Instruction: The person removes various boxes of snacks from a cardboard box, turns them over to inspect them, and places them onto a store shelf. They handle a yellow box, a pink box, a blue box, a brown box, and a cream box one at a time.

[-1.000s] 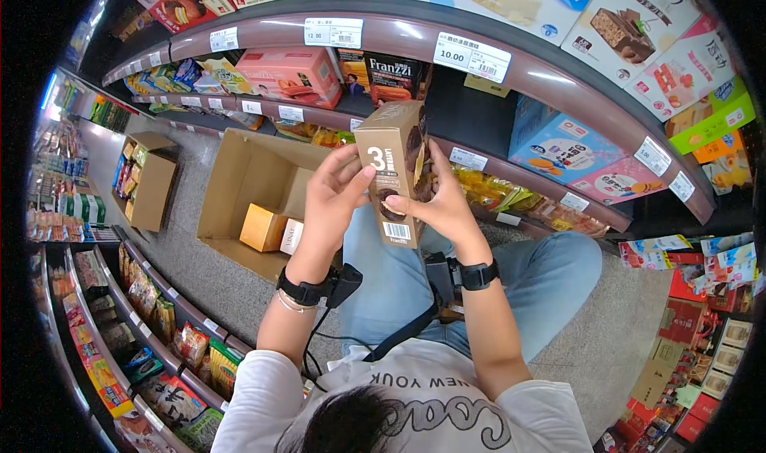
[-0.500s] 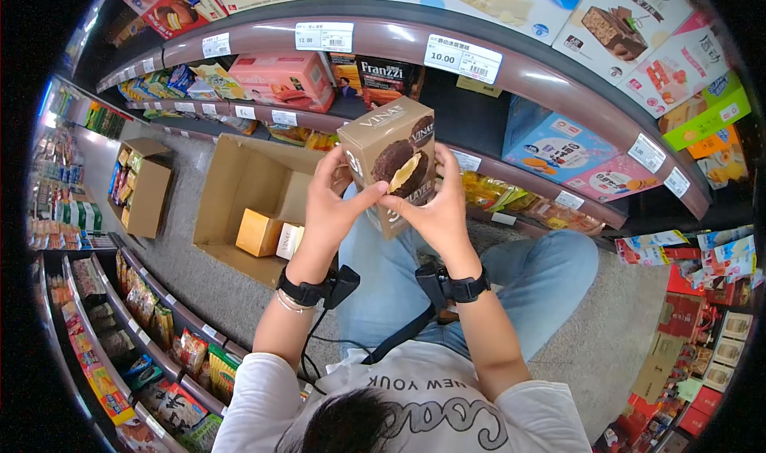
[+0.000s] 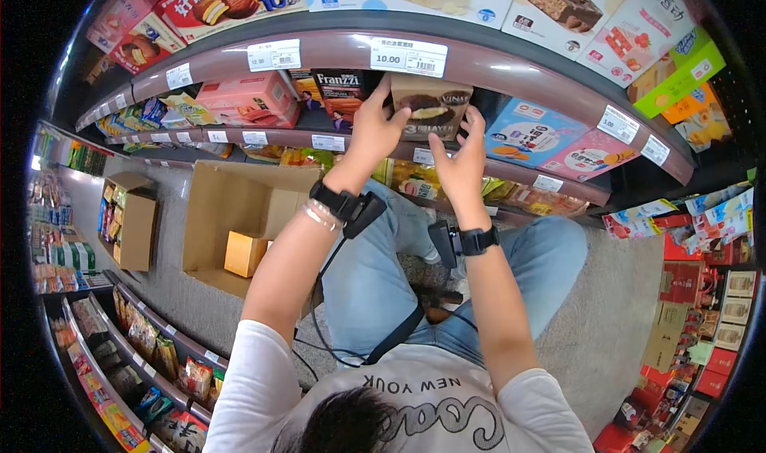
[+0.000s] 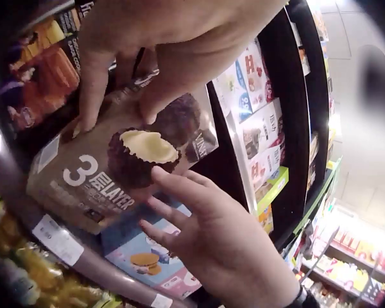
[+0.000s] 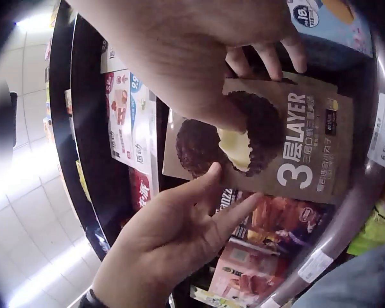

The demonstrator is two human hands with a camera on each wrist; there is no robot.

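Observation:
A brown box (image 3: 427, 118) printed "3 LAYER", with dark filled chocolate balls pictured on it, stands upright on the shelf under the 10.00 price tag. My left hand (image 3: 379, 130) lies along its left side with fairly straight fingers, the thumb touching the front. At its right side is my right hand (image 3: 463, 162), fingers loosely bent and thumb tip at the front face. In the left wrist view, the right hand (image 4: 218, 237) shows spread fingers. A black Franzzi box (image 3: 339, 94) stands left of the brown box, and a blue box (image 3: 531, 130) is on its right.
An open cardboard carton (image 3: 209, 237) on the floor holds an orange box (image 3: 243, 253). The upper shelf edge (image 3: 319, 58) juts over the brown box. Bagged snacks (image 3: 419, 181) lie on the level below, and a pink box (image 3: 247, 102) stands farther left.
Both hands have moved forward and up with the brown box, from above the lap onto the shelf. The box was turned so its picture side faces the person, and the fingers have loosened around it.

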